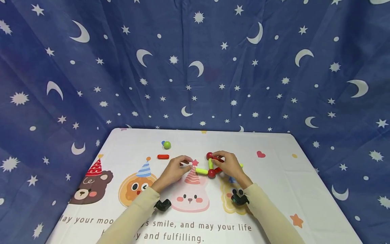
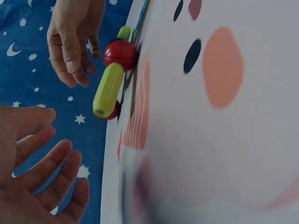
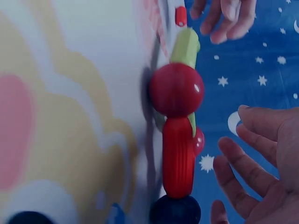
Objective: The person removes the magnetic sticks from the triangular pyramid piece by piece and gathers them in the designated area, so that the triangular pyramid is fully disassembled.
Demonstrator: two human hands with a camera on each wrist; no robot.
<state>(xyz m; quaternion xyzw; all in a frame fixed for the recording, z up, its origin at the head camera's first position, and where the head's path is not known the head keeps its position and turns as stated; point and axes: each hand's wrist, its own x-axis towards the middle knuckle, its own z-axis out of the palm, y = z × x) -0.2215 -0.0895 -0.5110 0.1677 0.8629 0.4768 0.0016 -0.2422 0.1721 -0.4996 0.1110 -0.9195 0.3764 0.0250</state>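
Note:
A toy frame of rods and balls lies on the table in front of my hands. Its near red ball (image 1: 211, 173) joins a yellow-green rod (image 1: 201, 171) pointing left, another running to the far red ball (image 1: 209, 156), and a red rod (image 3: 178, 156) leading to a dark blue ball (image 3: 175, 212). My left hand (image 1: 176, 169) is left of the frame, fingers loosely bent and holding nothing; the left wrist view shows it apart from the rod's free end. Over the frame's right side hovers my right hand (image 1: 228, 164), its fingers spread and empty in the right wrist view.
A loose red rod (image 1: 163, 157) lies beyond my left hand. Farther back a green ball (image 1: 167, 145) sits against a small blue piece (image 1: 163, 143). The white printed tablecloth (image 1: 250, 217) meets a blue star-patterned curtain (image 1: 213, 112) at the back.

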